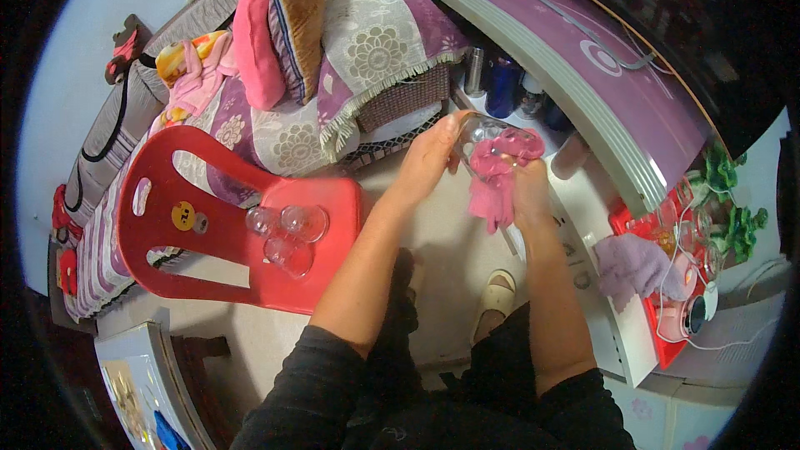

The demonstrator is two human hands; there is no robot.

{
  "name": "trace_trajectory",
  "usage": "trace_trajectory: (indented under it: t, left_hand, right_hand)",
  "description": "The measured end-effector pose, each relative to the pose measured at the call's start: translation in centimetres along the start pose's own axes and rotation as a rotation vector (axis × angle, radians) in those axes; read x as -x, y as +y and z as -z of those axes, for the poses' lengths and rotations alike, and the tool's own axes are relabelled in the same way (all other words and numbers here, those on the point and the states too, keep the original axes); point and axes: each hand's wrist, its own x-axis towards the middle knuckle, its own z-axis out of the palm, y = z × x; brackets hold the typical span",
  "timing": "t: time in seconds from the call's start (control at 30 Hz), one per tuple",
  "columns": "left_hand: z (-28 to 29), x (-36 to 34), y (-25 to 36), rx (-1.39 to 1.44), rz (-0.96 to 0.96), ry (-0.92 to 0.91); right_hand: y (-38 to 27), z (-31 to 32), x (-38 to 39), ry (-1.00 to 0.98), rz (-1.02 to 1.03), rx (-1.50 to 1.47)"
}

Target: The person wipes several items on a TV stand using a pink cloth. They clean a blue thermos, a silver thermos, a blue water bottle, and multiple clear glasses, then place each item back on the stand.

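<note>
Left hand (432, 152): curled closed, clear glass vessel (476, 132) gripped at left end. Right hand (531, 190): curled, pink cloth (492, 202) held against vessel's right part. Vessel held right of red chair (333, 200). Judged light, rigid, slippery, fragile; best grasped round sides.

- Sofa (379, 54): purple and cream floral cover, fringed edge.
- Pink cushion (254, 46) and tan cushion (302, 12) stand on it, touching.
- Orange-and-pink cloth bundle (193, 67) near the pink cushion.
- Brown plush toy (127, 48) at the sofa back.
- Purple TV stand (575, 46), glossy, silver-grey curved edge; dark screen (717, 17) above.
- Silver flask (474, 72) just beside blue bottle (502, 87), under the stand's edge.
- Green plant (740, 232) at far right.
- Lavender towel (631, 267) near white cord (723, 347).
</note>
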Motion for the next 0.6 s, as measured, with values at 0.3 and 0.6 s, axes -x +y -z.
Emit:
trace_trajectory:
  t: [0.3,0.6]
  left_hand:
    - [0.3,0.1,-0.2,-0.055,0.267,0.013]
    - [-1.1,0.1,-0.3,-0.037,-0.246,0.057]
  right_hand:
    - [-1.3,-0.8,0.9,-0.034,0.235,0.561]
    - [2.6,-0.3,0.6,-0.103,-0.43,-0.671]
